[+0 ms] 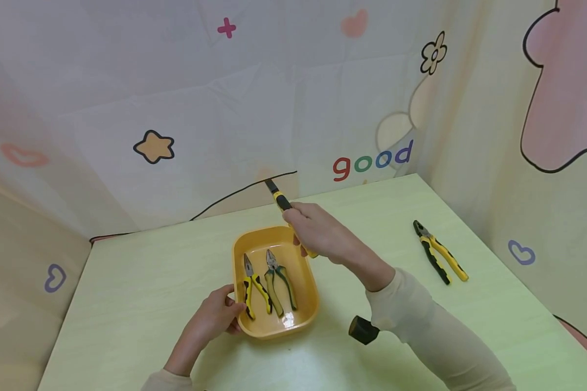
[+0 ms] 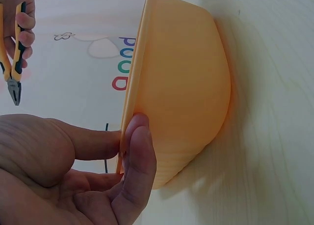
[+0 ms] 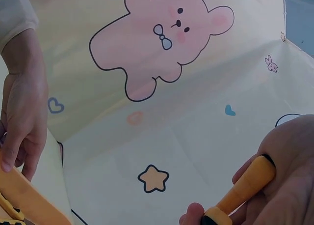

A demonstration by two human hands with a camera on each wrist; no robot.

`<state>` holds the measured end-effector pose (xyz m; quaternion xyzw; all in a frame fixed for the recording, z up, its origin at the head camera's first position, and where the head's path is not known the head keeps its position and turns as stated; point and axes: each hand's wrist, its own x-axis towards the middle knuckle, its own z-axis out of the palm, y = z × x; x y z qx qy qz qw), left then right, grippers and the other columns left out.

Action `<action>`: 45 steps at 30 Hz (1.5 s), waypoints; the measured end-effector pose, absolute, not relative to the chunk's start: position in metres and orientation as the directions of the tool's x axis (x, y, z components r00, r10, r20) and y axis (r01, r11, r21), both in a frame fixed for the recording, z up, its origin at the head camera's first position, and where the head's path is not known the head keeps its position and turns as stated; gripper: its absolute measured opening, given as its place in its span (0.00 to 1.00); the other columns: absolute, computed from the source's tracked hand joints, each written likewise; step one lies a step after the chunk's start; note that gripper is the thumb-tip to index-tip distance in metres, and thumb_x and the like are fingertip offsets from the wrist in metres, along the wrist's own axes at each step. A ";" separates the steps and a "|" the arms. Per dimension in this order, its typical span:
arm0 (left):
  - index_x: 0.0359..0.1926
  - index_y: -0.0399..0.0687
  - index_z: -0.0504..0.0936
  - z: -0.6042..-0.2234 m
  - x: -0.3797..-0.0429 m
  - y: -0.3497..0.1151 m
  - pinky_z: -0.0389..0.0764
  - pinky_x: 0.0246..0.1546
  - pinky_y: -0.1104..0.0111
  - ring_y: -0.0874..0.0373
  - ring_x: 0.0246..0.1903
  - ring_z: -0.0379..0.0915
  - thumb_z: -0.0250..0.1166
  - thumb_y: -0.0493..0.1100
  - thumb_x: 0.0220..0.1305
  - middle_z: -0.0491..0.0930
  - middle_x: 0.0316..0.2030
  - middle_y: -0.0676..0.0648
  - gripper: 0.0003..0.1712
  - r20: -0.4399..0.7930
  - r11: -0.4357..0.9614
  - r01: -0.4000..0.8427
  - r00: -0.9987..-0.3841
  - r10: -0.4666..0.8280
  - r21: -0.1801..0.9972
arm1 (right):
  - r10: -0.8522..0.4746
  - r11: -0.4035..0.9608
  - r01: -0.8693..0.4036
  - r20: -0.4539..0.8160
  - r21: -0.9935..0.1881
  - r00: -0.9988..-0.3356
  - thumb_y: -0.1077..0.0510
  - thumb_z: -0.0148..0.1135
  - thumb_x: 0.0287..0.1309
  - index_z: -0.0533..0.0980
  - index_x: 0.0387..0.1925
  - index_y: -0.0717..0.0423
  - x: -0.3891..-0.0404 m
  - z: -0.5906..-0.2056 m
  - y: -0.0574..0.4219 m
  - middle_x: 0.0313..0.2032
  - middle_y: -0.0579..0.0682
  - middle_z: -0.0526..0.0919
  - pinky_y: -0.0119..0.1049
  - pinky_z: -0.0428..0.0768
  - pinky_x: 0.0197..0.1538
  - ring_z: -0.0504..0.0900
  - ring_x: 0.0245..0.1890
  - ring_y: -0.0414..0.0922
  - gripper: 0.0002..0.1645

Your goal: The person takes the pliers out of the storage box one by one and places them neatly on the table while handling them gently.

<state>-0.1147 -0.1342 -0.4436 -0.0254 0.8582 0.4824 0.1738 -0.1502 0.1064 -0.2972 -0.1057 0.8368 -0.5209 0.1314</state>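
A yellow plastic tray (image 1: 303, 288) sits on the table, its left rim pinched between thumb and fingers of my left hand (image 1: 214, 314). Long-nose pliers (image 1: 248, 266) with yellow-and-black handles lie inside it, next to pliers with green handles (image 1: 272, 262). Above the tray's far right corner, my right hand (image 1: 320, 231) grips yellow-and-black pliers (image 1: 281, 201). In the left wrist view these held pliers (image 2: 14, 90) show their metal jaws, with the fingers around the handles. The right wrist view shows a yellow handle (image 3: 250, 183) against the palm.
Another pair of yellow-and-black pliers (image 1: 441, 254) lies on the right side of the pale green table (image 1: 142, 282). A dark block (image 1: 363, 330) shows beside the right sleeve. Printed curtains (image 1: 200, 108) stand along the table's back and sides.
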 end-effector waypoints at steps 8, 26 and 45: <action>0.68 0.28 0.69 -0.444 -0.116 -0.134 0.87 0.24 0.63 0.56 0.20 0.79 0.61 0.30 0.72 0.78 0.31 0.39 0.26 -0.325 0.535 -0.214 -0.938 0.121 0.817 | -0.310 0.434 -0.050 -0.097 -0.899 -0.946 0.54 0.38 0.79 0.68 0.35 0.59 -0.150 -0.291 0.112 0.25 0.54 0.71 0.33 0.75 0.25 0.72 0.20 0.48 0.17; 0.68 0.27 0.68 -0.443 -0.115 -0.134 0.87 0.24 0.62 0.55 0.20 0.80 0.61 0.29 0.72 0.78 0.32 0.38 0.26 -0.326 0.511 -0.222 -0.937 0.123 0.830 | -0.299 0.415 -0.059 -0.075 -0.908 -0.951 0.54 0.40 0.78 0.70 0.42 0.60 -0.150 -0.286 0.122 0.27 0.54 0.70 0.32 0.71 0.24 0.72 0.21 0.49 0.15; 0.68 0.27 0.68 -0.445 -0.115 -0.134 0.87 0.23 0.63 0.55 0.19 0.79 0.61 0.30 0.72 0.78 0.32 0.38 0.27 -0.330 0.519 -0.227 -0.937 0.113 0.824 | -0.279 0.450 -0.149 0.020 -0.881 -0.960 0.56 0.40 0.75 0.68 0.35 0.58 -0.152 -0.293 0.128 0.22 0.48 0.64 0.31 0.62 0.21 0.62 0.17 0.44 0.14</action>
